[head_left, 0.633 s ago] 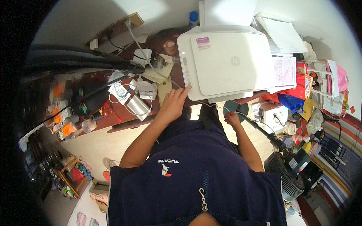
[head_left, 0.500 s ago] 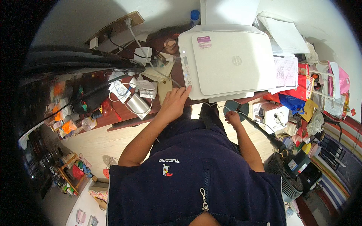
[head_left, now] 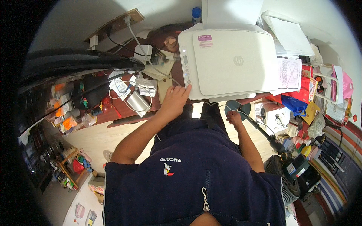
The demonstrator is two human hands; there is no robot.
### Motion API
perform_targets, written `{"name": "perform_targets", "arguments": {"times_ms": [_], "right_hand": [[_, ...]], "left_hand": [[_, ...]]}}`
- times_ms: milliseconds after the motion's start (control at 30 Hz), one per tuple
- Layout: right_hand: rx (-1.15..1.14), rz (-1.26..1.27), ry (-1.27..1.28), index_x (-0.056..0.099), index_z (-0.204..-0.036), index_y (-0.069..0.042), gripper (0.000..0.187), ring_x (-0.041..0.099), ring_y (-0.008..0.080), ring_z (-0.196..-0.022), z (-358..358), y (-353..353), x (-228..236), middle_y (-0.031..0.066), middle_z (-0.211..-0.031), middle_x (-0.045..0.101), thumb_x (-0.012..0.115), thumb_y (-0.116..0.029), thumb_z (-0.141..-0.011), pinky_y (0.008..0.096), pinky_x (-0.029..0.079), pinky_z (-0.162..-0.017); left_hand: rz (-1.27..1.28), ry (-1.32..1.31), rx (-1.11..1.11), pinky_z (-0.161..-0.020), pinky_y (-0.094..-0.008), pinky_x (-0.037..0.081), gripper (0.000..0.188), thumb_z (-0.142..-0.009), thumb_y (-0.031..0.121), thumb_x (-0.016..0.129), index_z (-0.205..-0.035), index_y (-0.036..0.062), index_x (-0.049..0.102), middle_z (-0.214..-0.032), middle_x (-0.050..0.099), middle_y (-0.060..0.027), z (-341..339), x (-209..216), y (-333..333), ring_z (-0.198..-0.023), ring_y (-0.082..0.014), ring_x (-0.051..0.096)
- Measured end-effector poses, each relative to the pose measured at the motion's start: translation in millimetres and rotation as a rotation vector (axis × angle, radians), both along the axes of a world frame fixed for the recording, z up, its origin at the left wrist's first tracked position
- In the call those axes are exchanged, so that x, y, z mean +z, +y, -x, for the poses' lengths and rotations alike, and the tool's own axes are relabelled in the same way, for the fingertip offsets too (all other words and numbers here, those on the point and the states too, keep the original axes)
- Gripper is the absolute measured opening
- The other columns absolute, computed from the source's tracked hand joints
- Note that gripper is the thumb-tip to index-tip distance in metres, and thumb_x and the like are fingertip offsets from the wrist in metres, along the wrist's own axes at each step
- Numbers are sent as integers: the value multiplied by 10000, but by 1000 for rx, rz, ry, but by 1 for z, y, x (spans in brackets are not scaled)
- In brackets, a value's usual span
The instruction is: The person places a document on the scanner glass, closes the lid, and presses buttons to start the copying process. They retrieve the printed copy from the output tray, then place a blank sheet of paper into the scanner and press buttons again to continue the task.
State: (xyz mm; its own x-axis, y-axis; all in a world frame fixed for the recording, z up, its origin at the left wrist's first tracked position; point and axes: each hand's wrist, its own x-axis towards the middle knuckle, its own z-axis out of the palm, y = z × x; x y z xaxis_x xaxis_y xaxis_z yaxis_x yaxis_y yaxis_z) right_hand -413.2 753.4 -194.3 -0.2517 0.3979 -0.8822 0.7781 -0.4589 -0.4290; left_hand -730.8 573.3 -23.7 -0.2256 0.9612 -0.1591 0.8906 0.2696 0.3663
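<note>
A white printer point(head_left: 235, 71) with a closed lid stands on the dark red desk, in front of me. My left hand point(head_left: 174, 101) reaches to the printer's near left corner. Its index fingertip rests at the lower end of the control panel point(head_left: 186, 64), by the lowest button; the other fingers are loosely bent, and it holds nothing. Over the floor, just below the desk's front edge, hangs my right hand point(head_left: 235, 118). Its fingers are slightly curled and apart, with nothing visible in them. White paper point(head_left: 232, 11) stands upright behind the printer.
A silver cylinder point(head_left: 138, 102) and a looped white cable lie left of my left hand. A thick black arm point(head_left: 83, 62) crosses the left side. Printed sheets point(head_left: 289, 75) and bags lie right of the printer. A black fan point(head_left: 284, 179) stands by my right elbow.
The view has shifted slightly. My left fingertip stays at the same corner of the printer's panel. My right hand remains below the desk edge, its fingers a little looser.
</note>
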Motion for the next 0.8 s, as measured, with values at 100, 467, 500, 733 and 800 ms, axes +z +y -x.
{"name": "perform_targets", "arguments": {"times_ms": [100, 467, 500, 733, 800], "right_hand": [[14, 29, 12, 576, -947, -49, 193, 581, 119, -610, 3, 3, 4, 45, -773, 614, 550, -190, -818, 242, 437, -508], [-17, 6, 10, 569, -983, -44, 224, 576, 128, -609, 17, 9, 14, 57, -785, 622, 560, -171, -798, 244, 441, -519], [-18, 15, 11, 569, -984, -43, 226, 576, 128, -608, 16, 8, 13, 58, -782, 621, 561, -171, -797, 244, 441, -518], [-10, 27, 26, 585, -944, -38, 199, 582, 133, -601, 8, 16, -6, 59, -771, 622, 548, -171, -799, 245, 434, -502], [14, -59, -16, 591, -880, -29, 165, 574, 132, -561, 21, 13, 9, 67, -752, 619, 541, -157, -789, 241, 422, -458]], "left_hand": [[44, 20, -64, -922, -430, 305, 586, -716, -4, 511, -1284, -27, 366, -1071, 504, -131, 5, 2, 4, -1005, -276, 449], [151, -573, 225, -752, -412, 451, 465, -819, 147, 541, -1263, 74, 422, -895, 609, -165, -10, 33, -22, -849, -342, 575], [159, -543, 143, -746, -413, 456, 422, -820, 155, 541, -1226, 69, 461, -907, 613, -161, -14, 24, -31, -857, -338, 578], [118, -556, 130, -775, -421, 455, 265, -832, 180, 524, -1060, 56, 579, -957, 615, -147, -29, 12, -33, -892, -330, 574], [131, -568, 129, -778, -418, 455, 241, -832, 178, 520, -1026, 51, 584, -951, 614, -146, -30, 13, -29, -897, -326, 572]]}}
